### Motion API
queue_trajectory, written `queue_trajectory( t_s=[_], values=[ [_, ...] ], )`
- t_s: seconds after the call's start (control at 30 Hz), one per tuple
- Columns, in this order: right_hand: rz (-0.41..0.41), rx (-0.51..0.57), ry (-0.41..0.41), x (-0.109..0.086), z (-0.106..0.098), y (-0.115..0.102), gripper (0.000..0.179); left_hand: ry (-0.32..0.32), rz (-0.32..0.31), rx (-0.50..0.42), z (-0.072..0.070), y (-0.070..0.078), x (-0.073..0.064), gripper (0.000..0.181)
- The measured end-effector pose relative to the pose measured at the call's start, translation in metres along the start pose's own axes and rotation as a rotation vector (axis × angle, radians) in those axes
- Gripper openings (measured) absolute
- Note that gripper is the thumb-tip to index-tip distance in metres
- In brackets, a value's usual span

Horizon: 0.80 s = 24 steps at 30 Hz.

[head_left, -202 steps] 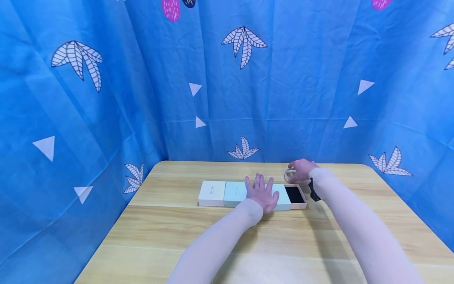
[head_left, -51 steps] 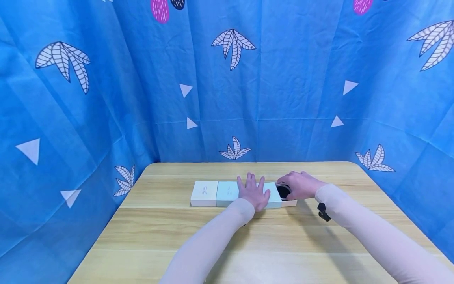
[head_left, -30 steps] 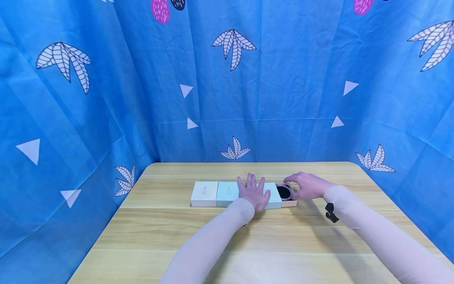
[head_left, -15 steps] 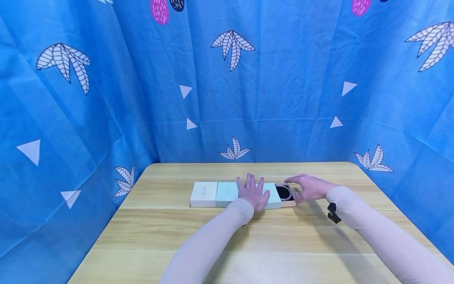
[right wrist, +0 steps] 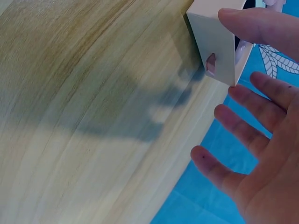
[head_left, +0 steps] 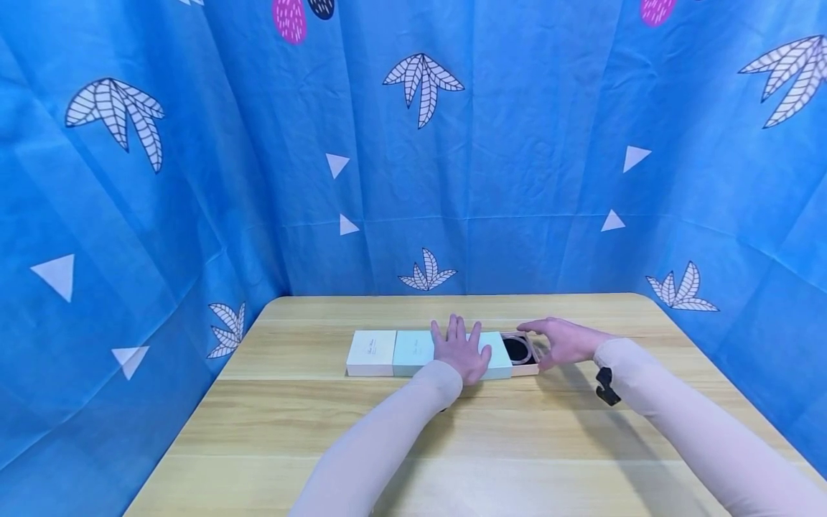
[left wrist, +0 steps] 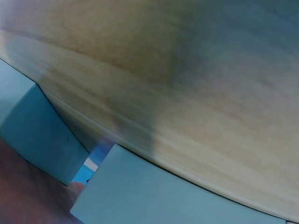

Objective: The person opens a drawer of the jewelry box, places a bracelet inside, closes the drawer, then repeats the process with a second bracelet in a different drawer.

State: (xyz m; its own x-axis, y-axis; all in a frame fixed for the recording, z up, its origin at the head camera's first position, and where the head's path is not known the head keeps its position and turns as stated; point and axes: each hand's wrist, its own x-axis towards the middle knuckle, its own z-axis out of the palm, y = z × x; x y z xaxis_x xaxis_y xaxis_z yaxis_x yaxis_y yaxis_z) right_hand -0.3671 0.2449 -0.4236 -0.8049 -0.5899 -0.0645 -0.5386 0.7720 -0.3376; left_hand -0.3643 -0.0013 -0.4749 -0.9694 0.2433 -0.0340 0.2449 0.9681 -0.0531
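My left hand (head_left: 461, 357) lies with fingers spread across a light blue box (head_left: 412, 350) and the light blue sleeve (head_left: 499, 362) of a drawer box beside it. From the sleeve's right end a pale pink drawer (head_left: 526, 371) sticks out. A pale bangle (head_left: 529, 351) rests on the black lining (head_left: 515, 350) inside it. My right hand (head_left: 561, 340) spans the drawer's outer end, thumb at the front and index finger near the back corner. The right wrist view shows the thumb (right wrist: 261, 28) right at the drawer's end wall (right wrist: 212, 39), the other fingers loosely extended.
A white box (head_left: 372, 352) with small print stands at the left end of the row. The wooden table (head_left: 413, 445) extends in front of the boxes. A blue patterned curtain (head_left: 517, 143) hangs behind and along both sides.
Earlier my right hand held the bangle behind the drawer, then lowered it in. It has since let go and moved right to the drawer's end. The left hand has stayed on the boxes.
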Motion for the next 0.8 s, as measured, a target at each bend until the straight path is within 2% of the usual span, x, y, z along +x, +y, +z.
queue_trajectory(
  t_s=[0.8],
  values=[
    [-0.011, 0.067, 0.009, -0.0010, 0.0033, -0.0027, 0.085, 0.004, -0.005, 0.007, -0.0037, 0.0027, -0.0058, 0.068]
  ],
)
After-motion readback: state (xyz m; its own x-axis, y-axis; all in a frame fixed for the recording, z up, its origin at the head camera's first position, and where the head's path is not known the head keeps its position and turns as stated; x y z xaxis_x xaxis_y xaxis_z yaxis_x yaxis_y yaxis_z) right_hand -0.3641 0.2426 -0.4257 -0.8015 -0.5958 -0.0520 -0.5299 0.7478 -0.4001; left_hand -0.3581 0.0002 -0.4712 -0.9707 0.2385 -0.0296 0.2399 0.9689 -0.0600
